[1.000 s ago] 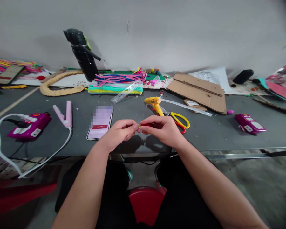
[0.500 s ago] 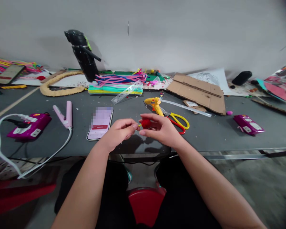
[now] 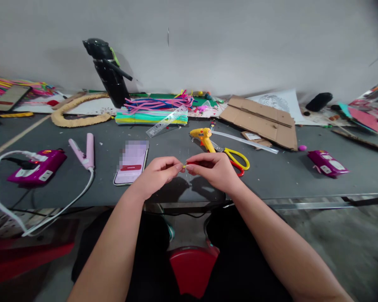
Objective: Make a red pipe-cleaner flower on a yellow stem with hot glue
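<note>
Both hands meet above the near edge of the grey table (image 3: 271,176). My left hand (image 3: 159,172) pinches the yellow end of a small craft piece (image 3: 185,166) between thumb and fingers. My right hand (image 3: 214,170) is closed over the piece's red part, which shows only as a sliver at the fingertips. A phone (image 3: 131,161) with a lit screen lies just left of my left hand. Just beyond my right hand lie a yellow glue gun (image 3: 203,137) and yellow-and-red scissors (image 3: 237,160).
A pink hair tool (image 3: 83,151) with a white cord and a magenta power strip (image 3: 36,167) lie at the left. Farther back are a black bottle (image 3: 108,73), coloured pipe cleaners (image 3: 153,111), a clear ruler (image 3: 166,121) and cardboard (image 3: 264,119). A second magenta strip (image 3: 327,162) lies right.
Half a second ago my right hand was partly open and a red ball showed in it. The fingers have closed over it again. My left hand has kept its pinch.
</note>
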Tool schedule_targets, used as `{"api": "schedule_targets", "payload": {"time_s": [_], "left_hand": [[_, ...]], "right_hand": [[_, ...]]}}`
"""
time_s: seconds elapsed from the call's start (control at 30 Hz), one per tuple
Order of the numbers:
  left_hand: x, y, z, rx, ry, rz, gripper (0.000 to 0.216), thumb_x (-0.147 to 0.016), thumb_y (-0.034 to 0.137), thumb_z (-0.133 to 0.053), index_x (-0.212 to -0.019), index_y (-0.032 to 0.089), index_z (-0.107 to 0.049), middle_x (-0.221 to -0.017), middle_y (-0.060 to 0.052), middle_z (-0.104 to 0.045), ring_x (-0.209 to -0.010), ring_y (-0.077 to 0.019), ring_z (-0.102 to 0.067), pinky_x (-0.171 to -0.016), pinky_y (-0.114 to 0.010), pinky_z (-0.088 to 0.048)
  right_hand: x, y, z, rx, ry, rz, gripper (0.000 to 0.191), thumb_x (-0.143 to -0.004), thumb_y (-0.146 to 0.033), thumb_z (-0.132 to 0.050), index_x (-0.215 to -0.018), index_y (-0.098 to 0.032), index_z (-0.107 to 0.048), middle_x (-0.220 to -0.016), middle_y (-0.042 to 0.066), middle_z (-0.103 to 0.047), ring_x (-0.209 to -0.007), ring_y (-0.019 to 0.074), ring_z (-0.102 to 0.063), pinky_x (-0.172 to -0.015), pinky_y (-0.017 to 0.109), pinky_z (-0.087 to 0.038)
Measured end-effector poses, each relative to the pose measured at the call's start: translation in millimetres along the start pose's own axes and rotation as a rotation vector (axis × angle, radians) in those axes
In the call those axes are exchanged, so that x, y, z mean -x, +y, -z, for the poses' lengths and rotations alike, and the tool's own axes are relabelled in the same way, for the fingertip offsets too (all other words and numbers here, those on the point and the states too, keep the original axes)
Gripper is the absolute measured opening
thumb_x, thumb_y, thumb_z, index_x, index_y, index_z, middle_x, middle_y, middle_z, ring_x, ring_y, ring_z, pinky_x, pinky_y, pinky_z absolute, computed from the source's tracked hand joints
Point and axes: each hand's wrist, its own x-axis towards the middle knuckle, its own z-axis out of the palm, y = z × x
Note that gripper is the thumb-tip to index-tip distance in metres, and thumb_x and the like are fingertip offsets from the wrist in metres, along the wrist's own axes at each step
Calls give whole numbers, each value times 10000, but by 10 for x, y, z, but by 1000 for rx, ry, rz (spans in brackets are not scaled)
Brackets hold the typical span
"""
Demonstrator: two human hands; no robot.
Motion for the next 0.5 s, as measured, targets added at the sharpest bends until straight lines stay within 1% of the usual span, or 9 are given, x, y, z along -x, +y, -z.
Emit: {"api": "schedule_targets", "payload": {"time_s": [0.1,0.17,0.27,0.33,0.4,0.5], "left_hand": [[2,-2,11,14,0,-5,264,-933,413,-629,-856,161,-648,-658,45,-416,-562,-76,-325,-515,-257,-201],[4,1,13,17,0,-13,262,-932,406,-629,-837,163,-639,-651,46,-407,-559,-77,-320,-517,-258,-201],[7,10,7,-2,8,-19,250,-929,389,-624,-813,168,-621,-639,49,-399,-561,-81,-324,-524,-256,-213],[4,15,-1,-35,15,-18,248,-926,386,-622,-806,170,-616,-640,48,-408,-569,-85,-336,-530,-253,-228],[-1,18,-7,-69,18,-22,251,-923,390,-623,-804,169,-620,-647,45,-422,-577,-89,-347,-533,-251,-239],[-5,19,-8,-99,22,-33,262,-920,406,-620,-812,168,-634,-655,42,-430,-583,-95,-360,-535,-252,-250]], "right_hand": [[5,-26,5,14,-3,17,277,-727,-394,-877,-907,-196,-804,-785,42,-774,-717,187,-721,-726,344,-622],[5,-24,18,13,-27,7,305,-734,-385,-874,-961,-196,-795,-809,42,-772,-723,183,-720,-717,333,-621],[-1,15,39,6,-81,-27,500,-702,-339,-899,-1160,-205,-751,-939,51,-774,-812,186,-732,-750,317,-623],[-4,46,41,-2,-106,-36,609,-675,-309,-916,-1241,-205,-716,-1006,57,-768,-870,187,-733,-792,314,-624],[-7,63,33,-5,-115,-26,574,-678,-307,-912,-1209,-190,-730,-1010,61,-770,-894,188,-732,-833,322,-620],[-10,57,18,6,-96,7,416,-712,-332,-888,-1081,-176,-776,-977,63,-780,-891,192,-733,-846,330,-612]]}}
